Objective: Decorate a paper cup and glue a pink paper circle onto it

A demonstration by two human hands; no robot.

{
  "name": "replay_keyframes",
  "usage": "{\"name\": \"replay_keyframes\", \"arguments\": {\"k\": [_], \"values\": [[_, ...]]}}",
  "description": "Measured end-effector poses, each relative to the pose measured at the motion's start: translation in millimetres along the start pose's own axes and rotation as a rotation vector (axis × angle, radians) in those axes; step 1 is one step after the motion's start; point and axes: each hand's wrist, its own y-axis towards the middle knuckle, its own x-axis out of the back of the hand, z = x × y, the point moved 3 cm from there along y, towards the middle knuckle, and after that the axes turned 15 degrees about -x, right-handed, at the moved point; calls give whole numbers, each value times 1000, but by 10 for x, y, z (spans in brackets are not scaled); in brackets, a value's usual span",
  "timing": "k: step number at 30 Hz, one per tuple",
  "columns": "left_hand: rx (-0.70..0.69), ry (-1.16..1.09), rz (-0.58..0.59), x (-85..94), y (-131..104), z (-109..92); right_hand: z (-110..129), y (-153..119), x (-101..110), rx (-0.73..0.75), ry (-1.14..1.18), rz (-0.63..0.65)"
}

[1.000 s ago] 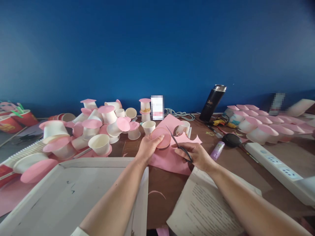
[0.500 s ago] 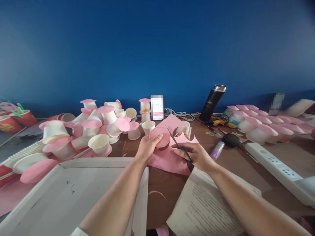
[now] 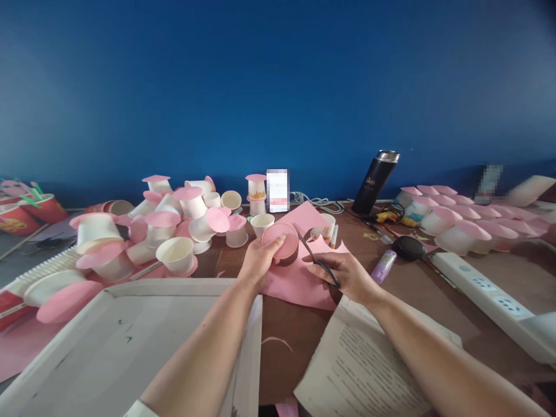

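Observation:
My left hand is closed on a round pink disc with a tan rim, thumb on its face and fingers beneath. A darker curved side shows under the disc; its exact kind I cannot make out. Black scissors are gripped in my right hand, their blades pointing up and left beside the disc's right edge. Under both hands lies a pink paper sheet with scalloped cut-outs along its right side. A white paper cup stands just behind my left hand.
Paper cups with pink discs crowd the left; more capped cups stand right. A white tray lies front left, a printed sheet under my right forearm. A black flask, purple glue stick and power strip sit right.
The disc in my left hand has shifted slightly left and tilted, showing more of its darker side. My right hand and the scissors have barely moved.

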Motion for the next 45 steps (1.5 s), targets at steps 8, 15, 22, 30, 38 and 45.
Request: {"name": "replay_keyframes", "arguments": {"k": [8, 15, 22, 30, 38, 45], "values": [[7, -33, -41, 23, 18, 52, -23, 11, -10, -10, -6, 6], [2, 42, -24, 33, 21, 61, -45, 42, -14, 12, -22, 4], [-36, 35, 38, -18, 3, 32, -11, 50, -23, 31, 13, 8], [-18, -12, 85, -39, -20, 29, -27, 45, -3, 49, -25, 1], [-5, -36, 53, -49, -24, 20, 23, 9, -13, -6, 10, -34], [2, -50, 24, -54, -20, -11, -9, 17, -5, -13, 33, -27]]}}
